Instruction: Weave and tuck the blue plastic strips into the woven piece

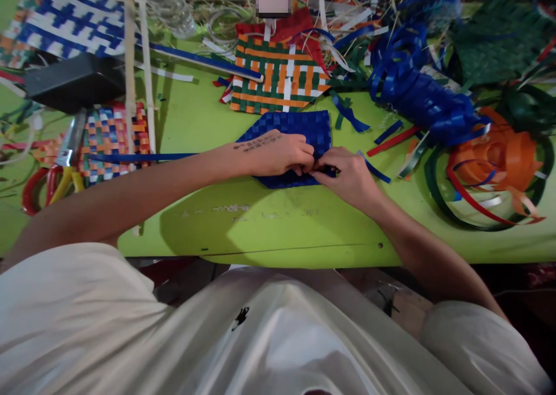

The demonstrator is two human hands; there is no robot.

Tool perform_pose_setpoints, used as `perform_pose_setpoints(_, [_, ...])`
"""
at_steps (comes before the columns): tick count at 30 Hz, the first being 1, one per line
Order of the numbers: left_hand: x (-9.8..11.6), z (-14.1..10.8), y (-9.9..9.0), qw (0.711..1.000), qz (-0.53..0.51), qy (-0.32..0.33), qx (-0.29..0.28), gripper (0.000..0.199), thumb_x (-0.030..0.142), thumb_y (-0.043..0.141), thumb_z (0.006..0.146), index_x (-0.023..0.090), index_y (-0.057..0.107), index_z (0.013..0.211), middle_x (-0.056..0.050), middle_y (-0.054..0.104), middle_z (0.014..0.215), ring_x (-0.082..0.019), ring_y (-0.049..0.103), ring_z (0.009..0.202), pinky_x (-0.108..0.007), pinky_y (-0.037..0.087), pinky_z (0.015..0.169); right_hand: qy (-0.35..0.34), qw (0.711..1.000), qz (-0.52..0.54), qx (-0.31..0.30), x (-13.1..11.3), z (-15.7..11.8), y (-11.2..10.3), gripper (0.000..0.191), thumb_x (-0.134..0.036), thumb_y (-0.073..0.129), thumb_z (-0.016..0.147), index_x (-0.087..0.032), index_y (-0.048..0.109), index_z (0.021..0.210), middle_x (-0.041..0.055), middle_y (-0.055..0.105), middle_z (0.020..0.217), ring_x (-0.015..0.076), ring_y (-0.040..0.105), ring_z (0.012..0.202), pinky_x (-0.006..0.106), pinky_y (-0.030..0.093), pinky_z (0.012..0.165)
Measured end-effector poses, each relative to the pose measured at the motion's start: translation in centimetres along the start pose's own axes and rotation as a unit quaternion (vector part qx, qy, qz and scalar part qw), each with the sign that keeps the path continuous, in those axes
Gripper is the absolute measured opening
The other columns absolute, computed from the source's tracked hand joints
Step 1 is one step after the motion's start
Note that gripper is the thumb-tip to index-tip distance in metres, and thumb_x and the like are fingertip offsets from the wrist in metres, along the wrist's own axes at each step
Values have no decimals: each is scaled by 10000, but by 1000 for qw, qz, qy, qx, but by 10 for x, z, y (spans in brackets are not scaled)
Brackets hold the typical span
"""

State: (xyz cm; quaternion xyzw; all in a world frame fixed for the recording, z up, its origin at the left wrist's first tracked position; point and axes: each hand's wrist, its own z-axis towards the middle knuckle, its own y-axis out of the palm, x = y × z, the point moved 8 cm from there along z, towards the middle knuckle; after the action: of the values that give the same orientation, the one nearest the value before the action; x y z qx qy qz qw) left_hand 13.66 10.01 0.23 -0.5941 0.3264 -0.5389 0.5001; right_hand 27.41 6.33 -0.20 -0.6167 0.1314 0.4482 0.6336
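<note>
A small blue woven mat of flat plastic strips lies on the green table in front of me. My left hand rests across it, its fingers curled and pinching at the mat's right side. From the right, my right hand meets it there, thumb and forefinger pressed together at the mat's edge. The fingertips of both hands nearly touch, and what lies exactly between them is partly hidden. A long blue strip runs out leftward from behind my left forearm.
Scissors with red and yellow handles lie left, beside a multicoloured woven piece and a black block. An orange-green woven piece lies behind the blue mat. Blue strip coils and an orange roll sit right.
</note>
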Motion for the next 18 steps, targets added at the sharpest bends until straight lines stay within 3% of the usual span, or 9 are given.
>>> perform_pose_setpoints(5, [-3,-5,3,999,-1,-24,43,173,120,689,1037,242,809,1005,-21,852,1049,-232,696,1021,-362,251,581,4,1000,-8,2,1,-2,2,101,-189,792,975,-243,855,917,69,841,985,283,767,960,447,610,935])
perform_pose_setpoints(12, [-4,-9,6,997,-12,-34,62,206,146,638,1079,245,812,1029,-22,848,1063,-229,675,1017,-364,275,608,4,999,-29,13,3,-5,6,114,-264,803,1046,-262,901,987,74,846,1044,300,772,1019,480,629,967])
perform_pose_setpoints(18, [-3,-13,6,996,-31,-58,60,263,124,584,1079,227,824,1048,-23,847,1113,-224,687,1068,-353,344,635,-109,992,-61,-30,-4,-14,5,269,-392,706,1144,-258,939,1145,118,800,1167,296,731,1049,493,627,967])
